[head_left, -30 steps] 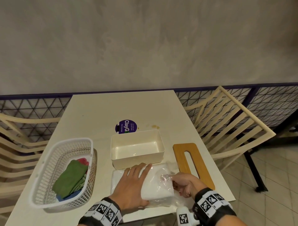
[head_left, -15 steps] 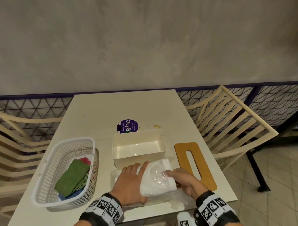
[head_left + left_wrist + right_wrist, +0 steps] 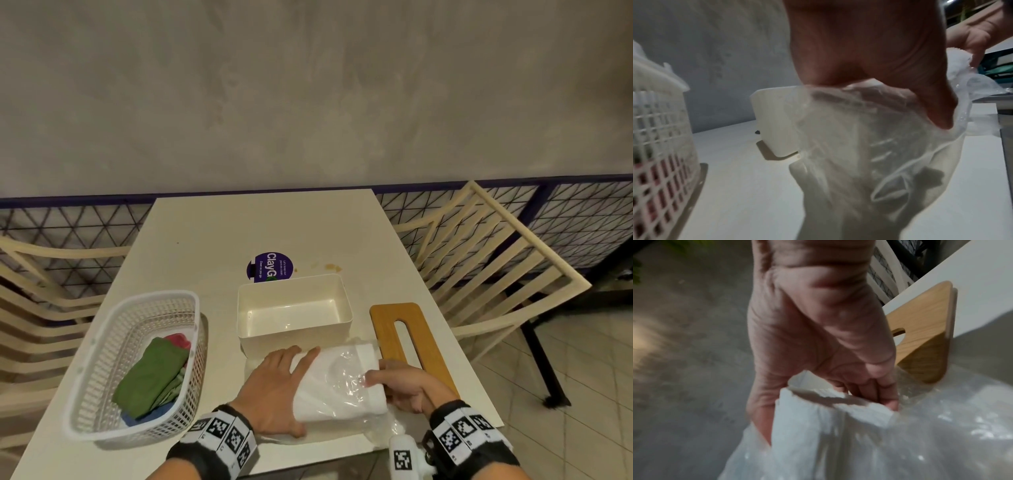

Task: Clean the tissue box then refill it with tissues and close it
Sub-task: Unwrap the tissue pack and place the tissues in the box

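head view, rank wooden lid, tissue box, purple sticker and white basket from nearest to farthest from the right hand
From the right hand:
1. wooden lid, touching it, just behind.
2. tissue box, ahead and to the left.
3. purple sticker, beyond the box.
4. white basket, far left edge of the table.

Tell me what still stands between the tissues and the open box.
Only the clear plastic wrap around the tissues. The right hand grips their end at the wrap's opening; the left hand rests flat on the wrap. The box lies open and empty just beyond them, and its wooden lid lies off to the right.
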`<control>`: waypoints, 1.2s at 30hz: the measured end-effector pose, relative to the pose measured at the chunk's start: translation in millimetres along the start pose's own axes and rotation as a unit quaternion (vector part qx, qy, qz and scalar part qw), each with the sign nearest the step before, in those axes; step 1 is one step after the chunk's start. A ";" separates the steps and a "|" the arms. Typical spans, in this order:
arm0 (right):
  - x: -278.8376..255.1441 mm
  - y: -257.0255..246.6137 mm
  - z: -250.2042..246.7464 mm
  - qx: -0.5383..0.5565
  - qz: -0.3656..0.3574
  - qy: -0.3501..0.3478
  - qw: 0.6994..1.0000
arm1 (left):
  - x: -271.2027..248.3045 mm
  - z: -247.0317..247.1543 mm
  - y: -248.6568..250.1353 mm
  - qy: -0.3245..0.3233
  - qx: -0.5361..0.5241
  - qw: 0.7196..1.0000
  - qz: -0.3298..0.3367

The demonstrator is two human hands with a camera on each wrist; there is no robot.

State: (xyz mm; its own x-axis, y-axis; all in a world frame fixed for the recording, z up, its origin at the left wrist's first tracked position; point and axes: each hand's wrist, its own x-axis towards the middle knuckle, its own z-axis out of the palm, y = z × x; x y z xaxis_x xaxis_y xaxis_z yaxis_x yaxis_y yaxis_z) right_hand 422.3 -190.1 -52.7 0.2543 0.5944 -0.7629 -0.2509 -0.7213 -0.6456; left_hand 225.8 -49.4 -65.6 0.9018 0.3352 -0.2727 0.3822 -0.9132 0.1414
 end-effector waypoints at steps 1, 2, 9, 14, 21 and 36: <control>0.0 0.6 2.1 0.014 -0.001 -0.015 1.000 | 1.2 -1.3 2.4 0.001 0.008 1.000 0.009; 0.7 1.9 4.7 0.023 -0.004 -0.023 0.999 | 3.0 -2.4 4.9 0.003 0.012 1.000 0.019; 6.1 7.1 -8.3 0.051 0.004 -0.014 0.999 | -4.3 2.0 -2.1 0.006 0.058 0.998 0.039; 7.5 4.2 -14.4 0.052 0.038 -0.007 0.998 | -9.8 14.6 5.7 0.011 0.081 0.996 0.035; -0.6 7.1 -19.2 0.075 0.016 -0.003 0.997 | -11.6 12.6 5.7 -0.001 0.052 0.999 0.012; -20.9 29.1 -31.0 0.155 -0.107 -0.003 0.982 | -26.7 -0.6 -15.6 -0.010 0.057 0.998 0.006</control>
State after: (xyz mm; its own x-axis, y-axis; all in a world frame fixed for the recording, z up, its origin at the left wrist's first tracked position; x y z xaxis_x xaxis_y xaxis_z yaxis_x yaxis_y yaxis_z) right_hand 438.6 -234.5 -54.5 0.3273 0.7236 -0.6077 -0.4647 -0.4367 -0.7703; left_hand 195.9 -44.0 -60.0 0.9016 0.3206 -0.2905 0.3450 -0.9379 0.0356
